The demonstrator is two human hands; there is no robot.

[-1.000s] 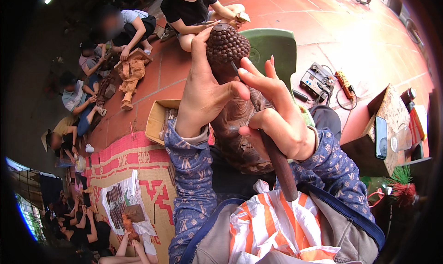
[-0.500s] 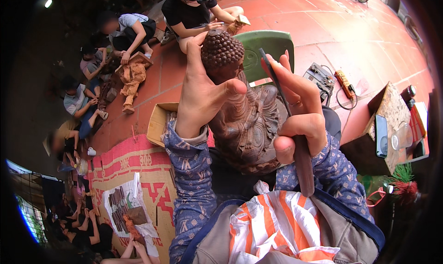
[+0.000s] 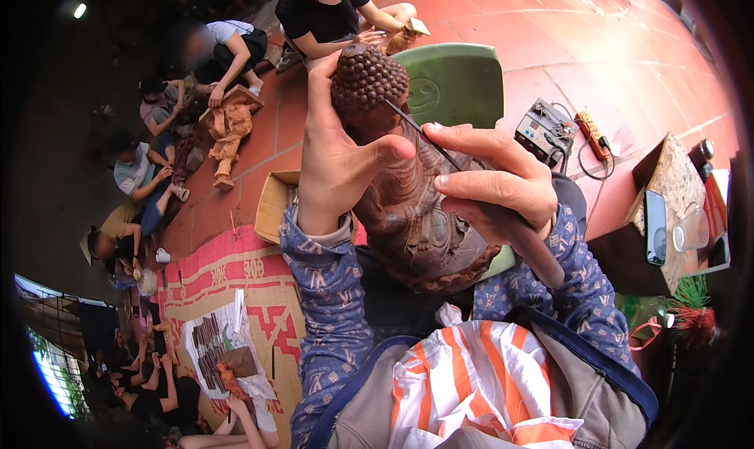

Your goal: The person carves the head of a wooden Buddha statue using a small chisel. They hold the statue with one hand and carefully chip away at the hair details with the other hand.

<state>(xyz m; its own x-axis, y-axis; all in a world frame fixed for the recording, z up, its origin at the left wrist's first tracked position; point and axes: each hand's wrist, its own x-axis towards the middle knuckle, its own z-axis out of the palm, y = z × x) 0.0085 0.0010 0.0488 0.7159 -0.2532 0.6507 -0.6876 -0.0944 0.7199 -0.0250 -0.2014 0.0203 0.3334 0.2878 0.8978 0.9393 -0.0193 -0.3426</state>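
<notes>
The seated statue (image 3: pixel 412 225) fills the centre of the frame, leaning with its head up and slightly left, and its shaping looks well advanced: rows of round curls cover the head, and robe folds run down the body to the base. The left hand (image 3: pixel 330 166) grips it by the head — fingers behind the curls, thumb across the front near the neck. The right hand (image 3: pixel 503 182) has its fingers closed around a slim carving tool (image 3: pixel 534 256), whose dark wooden handle slants toward the lower right.

The tool's tip meets the lower edge of the curls, so detail at the hairline appears to be the part in hand. Whether it is biting into the wood cannot be told. The face is mostly turned away or covered, so how finished it is stays unclear, as does how much remains elsewhere.

For comparison, an orange-brown figure (image 3: pixel 229 139) at upper left looks far rougher. More dark sticks, probably tools, lie on a sheet of paper (image 3: pixel 239 315) at lower left — apart from the work — and a green chair (image 3: pixel 471 64) stands behind the statue.
</notes>
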